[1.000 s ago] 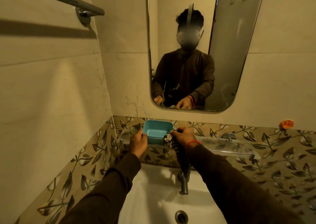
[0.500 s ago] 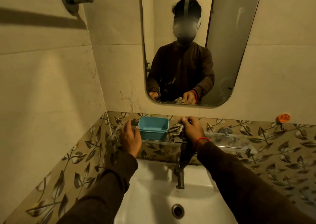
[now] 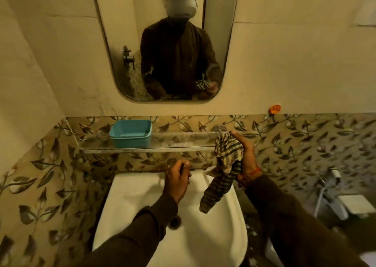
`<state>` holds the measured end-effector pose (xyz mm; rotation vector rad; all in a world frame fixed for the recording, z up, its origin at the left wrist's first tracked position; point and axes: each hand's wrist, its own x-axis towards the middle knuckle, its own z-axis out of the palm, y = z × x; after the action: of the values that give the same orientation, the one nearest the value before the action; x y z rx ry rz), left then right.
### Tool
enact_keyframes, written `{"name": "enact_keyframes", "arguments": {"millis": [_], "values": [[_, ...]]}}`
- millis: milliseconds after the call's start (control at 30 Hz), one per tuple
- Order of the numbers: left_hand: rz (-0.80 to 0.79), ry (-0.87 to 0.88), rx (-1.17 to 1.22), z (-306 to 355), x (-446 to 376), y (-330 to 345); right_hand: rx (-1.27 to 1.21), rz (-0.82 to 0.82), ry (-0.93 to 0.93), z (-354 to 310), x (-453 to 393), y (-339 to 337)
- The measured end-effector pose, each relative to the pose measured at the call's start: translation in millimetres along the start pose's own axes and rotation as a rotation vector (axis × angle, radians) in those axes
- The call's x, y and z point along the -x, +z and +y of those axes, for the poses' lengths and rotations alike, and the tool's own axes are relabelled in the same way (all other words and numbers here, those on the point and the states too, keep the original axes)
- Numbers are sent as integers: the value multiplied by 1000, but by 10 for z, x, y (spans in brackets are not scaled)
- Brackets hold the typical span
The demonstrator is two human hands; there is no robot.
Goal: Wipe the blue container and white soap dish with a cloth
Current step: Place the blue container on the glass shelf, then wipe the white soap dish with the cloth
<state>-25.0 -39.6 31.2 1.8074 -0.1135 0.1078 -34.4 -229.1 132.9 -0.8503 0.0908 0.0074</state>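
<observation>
The blue container [image 3: 130,133] stands empty on the left part of a glass shelf [image 3: 183,142], with no hand on it. My right hand [image 3: 247,154] is at the shelf's right end, shut on a bunched striped cloth [image 3: 227,152] whose tail hangs down over the basin. My left hand [image 3: 177,180] is lower, at the back of the white sink [image 3: 132,195], curled around the tap, which it mostly hides. I see no white soap dish in this view.
A mirror [image 3: 114,42] hangs above the shelf and reflects me. An orange hook [image 3: 274,109] sticks to the wall at the right. The sink drain [image 3: 175,222] lies below my left wrist. A white fixture and hose [image 3: 354,205] sit at the far right.
My left hand left the blue container and dropped to the tap. My right hand carried the cloth rightward along the shelf, away from the container. The view tilted down.
</observation>
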Motion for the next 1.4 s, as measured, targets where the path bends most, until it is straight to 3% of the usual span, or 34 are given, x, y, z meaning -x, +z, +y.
{"name": "enact_keyframes", "arguments": {"millis": [233,367,500,700,1000,1133,1267,1400], "values": [[-131,-259,-99,-312,-148,833,-43,56,-53,-248,276,-759],[-96,-480,-139,-531,-321,1177,-66,132,-37,-221,330,-1037],[-86,-591,-243,-762,-502,1466,-41,219,-76,-151,275,-1237],[-116,-630,-354,-995,-626,1696,-152,212,77,-77,129,-1342],[-102,-467,-434,-955,-568,1653,-133,169,4,-85,-41,-1361],[-83,-356,-335,-796,-343,1438,99,175,-21,-77,-58,-1204],[8,-283,-104,-614,4,1156,782,216,-119,16,29,-995],[71,-195,172,-356,268,852,911,164,-75,266,136,-753]]}}
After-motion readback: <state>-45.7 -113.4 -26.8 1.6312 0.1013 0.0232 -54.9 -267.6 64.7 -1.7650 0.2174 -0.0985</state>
